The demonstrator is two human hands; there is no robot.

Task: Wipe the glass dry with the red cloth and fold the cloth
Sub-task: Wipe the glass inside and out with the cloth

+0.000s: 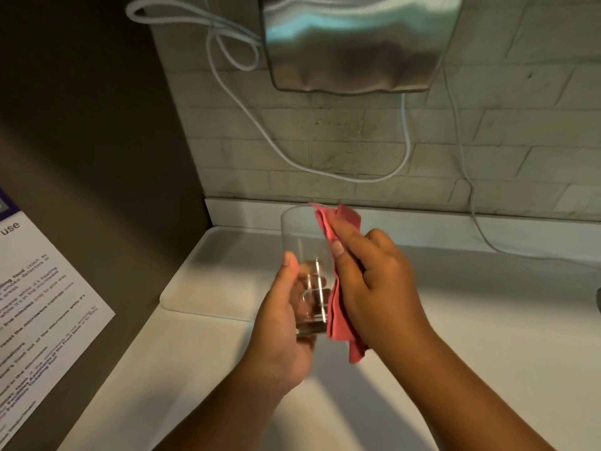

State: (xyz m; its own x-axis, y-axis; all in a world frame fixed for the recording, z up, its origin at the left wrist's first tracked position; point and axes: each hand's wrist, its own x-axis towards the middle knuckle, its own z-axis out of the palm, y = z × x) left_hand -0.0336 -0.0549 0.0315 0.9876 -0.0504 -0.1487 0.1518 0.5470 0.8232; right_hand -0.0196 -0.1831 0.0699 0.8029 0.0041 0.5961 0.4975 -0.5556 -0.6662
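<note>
Dim, warm light falls on the pale surface (487, 320), glare streaks the metal dryer (357, 43) above it, and the edges bend and blur.

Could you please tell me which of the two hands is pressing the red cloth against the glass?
The right hand presses the red cloth on the glass; the left hand only grips its base.

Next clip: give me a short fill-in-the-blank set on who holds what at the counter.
1. The glass is gripped near its base by the ____ hand.
2. The right hand presses the red cloth against the glass's ____ wall.
3. The colour of the cloth is ____.
4. The glass is held above the white ____.

Missing words: left; outer; red; counter
</note>
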